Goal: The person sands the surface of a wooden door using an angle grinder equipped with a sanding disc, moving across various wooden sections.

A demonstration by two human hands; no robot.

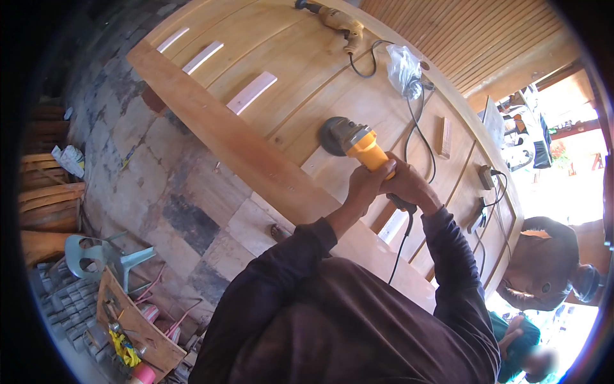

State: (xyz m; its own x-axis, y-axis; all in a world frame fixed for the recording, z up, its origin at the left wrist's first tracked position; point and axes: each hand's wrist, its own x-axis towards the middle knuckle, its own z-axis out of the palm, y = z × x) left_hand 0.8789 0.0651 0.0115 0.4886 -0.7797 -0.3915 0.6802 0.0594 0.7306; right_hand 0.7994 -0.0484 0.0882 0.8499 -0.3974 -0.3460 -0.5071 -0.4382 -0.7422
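Observation:
An angle grinder with a yellow body and a grey metal head lies over the large wooden panel. Its round dark disc is at or just above the panel's surface; contact cannot be made out. My left hand is closed around the grinder's yellow body. On the rear of the same body, my right hand is closed too, beside the left. A black cord runs from the tool's back end down toward my body.
A yellow drill, a clear plastic bag, a wood block and cords lie on the panel. Pale strips cross its edge board. A green plastic chair and tool-laden board stand left. Two people are at right.

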